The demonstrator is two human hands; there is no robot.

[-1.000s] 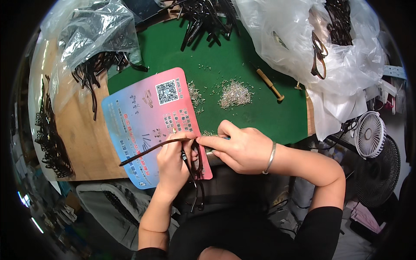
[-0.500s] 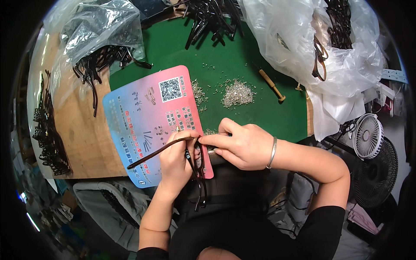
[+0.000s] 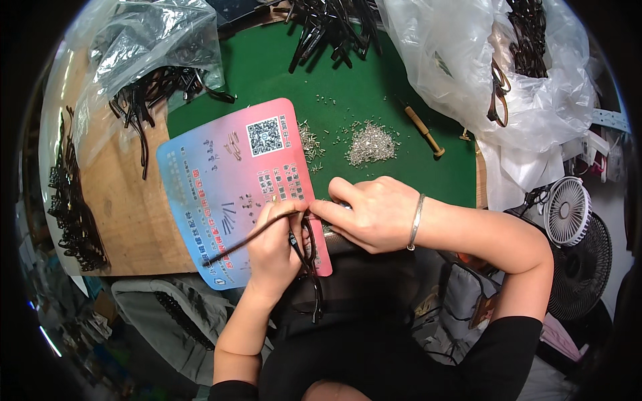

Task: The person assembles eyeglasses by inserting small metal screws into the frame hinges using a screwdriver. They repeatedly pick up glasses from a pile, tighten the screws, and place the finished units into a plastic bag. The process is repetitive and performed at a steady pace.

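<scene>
Both hands pinch at the hinge: left hand (image 3: 275, 248) grips the glasses frame (image 3: 302, 257), right hand (image 3: 374, 212) steadies a screw; next needs fine alignment.

My arms: bare forearms, black sleeves pushed up near elbows. Thin silver bangle (image 3: 416, 222) on right wrist. Left hand (image 3: 271, 257) & right hand (image 3: 374, 214) ungloved, no rings visible.

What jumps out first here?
The two hands meeting at the table's near edge: the left hand holds a dark eyeglass frame, the right hand pinches at its hinge. Under them lies a pink-and-blue printed mat; beyond, a small pile of silver screws on green felt.
</scene>
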